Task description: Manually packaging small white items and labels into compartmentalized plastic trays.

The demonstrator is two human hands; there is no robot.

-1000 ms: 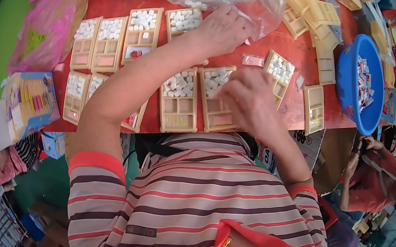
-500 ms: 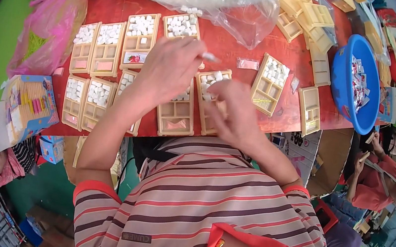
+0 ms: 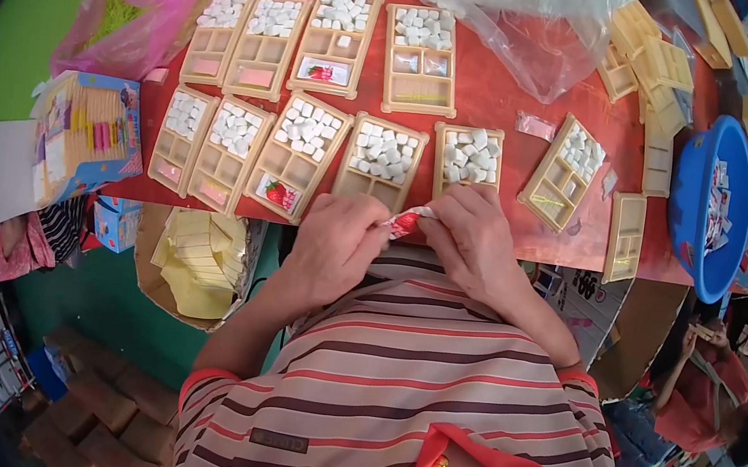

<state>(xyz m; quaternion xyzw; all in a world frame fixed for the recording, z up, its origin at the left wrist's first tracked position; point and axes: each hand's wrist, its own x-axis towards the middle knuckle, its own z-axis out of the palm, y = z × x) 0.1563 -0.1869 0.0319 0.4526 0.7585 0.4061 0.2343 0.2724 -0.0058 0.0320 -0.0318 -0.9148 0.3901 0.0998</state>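
Close to the table's near edge, my left hand and my right hand pinch opposite ends of a small red-and-white sachet. It looks crumpled or twisted between the fingertips. Just beyond the hands are two beige compartment trays, a left one and a right one, both with small white marshmallow-like pieces in the far part. Their near compartments are partly hidden by my hands. To the left, another tray has white pieces and a packet with a strawberry picture.
Several more filled trays stand in rows on the red table. A clear plastic bag lies at the back. On the right are a blue basin of packets and stacked beige trays. A colourful box sits at the left edge.
My hands have come down from over the trays and together at the near edge, now both gripping the sachet. The view has shifted, and the table appears higher on the left.
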